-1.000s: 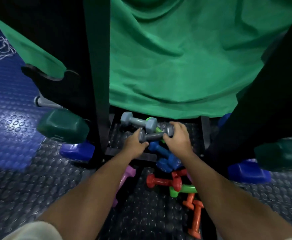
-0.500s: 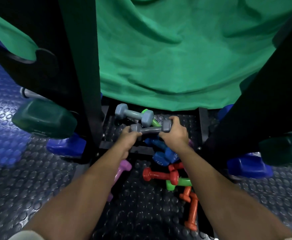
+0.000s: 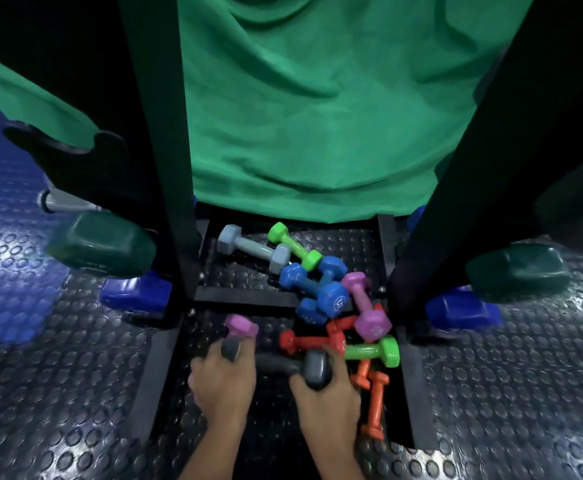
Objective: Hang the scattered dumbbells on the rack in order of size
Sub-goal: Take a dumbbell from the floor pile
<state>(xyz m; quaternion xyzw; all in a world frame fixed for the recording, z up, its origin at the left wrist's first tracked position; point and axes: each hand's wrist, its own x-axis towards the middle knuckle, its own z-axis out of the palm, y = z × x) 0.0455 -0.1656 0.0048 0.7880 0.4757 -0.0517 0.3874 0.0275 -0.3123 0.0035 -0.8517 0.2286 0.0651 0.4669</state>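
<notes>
1. Your left hand point(image 3: 221, 382) and right hand point(image 3: 324, 393) each grip one end of the grey dumbbell point(image 3: 283, 367), held low over the floor pile.
2. Expect a rigid, dense load; hold the bar.

Green cloth point(image 3: 317, 116) draped over dark studded rubber floor point(image 3: 508, 375).
Hanging in loose folds across the upper middle, lower hem ending just above the floor; blue studded mat point(image 3: 3, 237) at far left, adjoining the darker, glossy floor covering.
</notes>
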